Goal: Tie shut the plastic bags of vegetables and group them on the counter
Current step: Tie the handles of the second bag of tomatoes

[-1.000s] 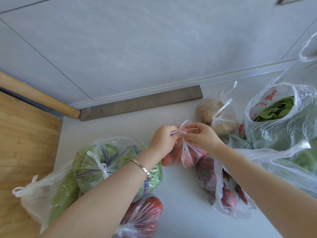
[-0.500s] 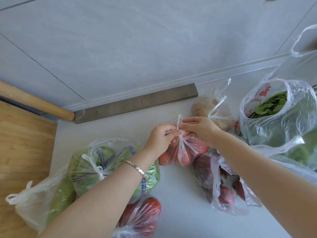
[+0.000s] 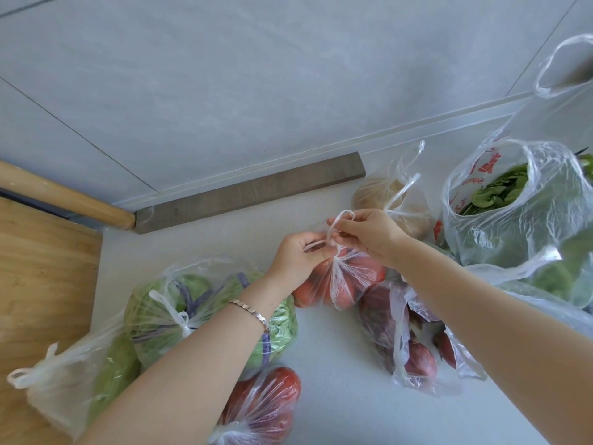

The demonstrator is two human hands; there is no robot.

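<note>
Nearest, below left hand (image 3: 296, 256): red tomato bag (image 3: 256, 409) and green cabbage bag (image 3: 205, 316) lying knotted, looking done. Under right wrist: bag of purple-red vegetables (image 3: 407, 335) sitting loose, apparently untied. Both hands working over small tomato bag (image 3: 343, 284) on counter (image 3: 337, 396); left hand pinching one handle, right hand (image 3: 369, 234) pinching loop; knot forming, not yet tight. Beyond right hand: greens bag (image 3: 513, 213) gaping open. Grouping judged pending.
</note>
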